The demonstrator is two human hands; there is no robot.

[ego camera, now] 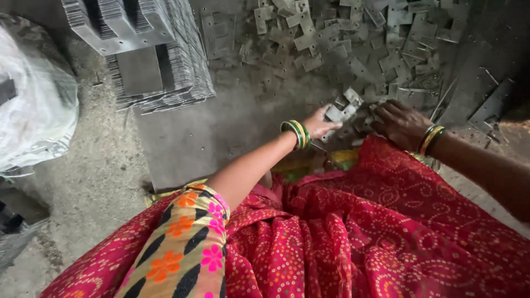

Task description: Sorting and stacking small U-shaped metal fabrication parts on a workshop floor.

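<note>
My left hand [322,121] reaches forward over the floor and closes on a small stack of flat grey metal plates [343,107]. Green and gold bangles ring its wrist. My right hand [401,122], also bangled, lies palm down on the same little pile of plates just to the right, fingers curled over them. Many more loose grey metal plates [353,38] lie scattered on the floor beyond both hands. Red patterned cloth [386,232] covers my lap below.
Neat stacks of larger grey metal plates [149,60] stand at the upper left on a flat grey sheet [187,143]. A white sack [33,105] sits at the far left. Thin metal strips [491,105] lie at the right on the dusty floor.
</note>
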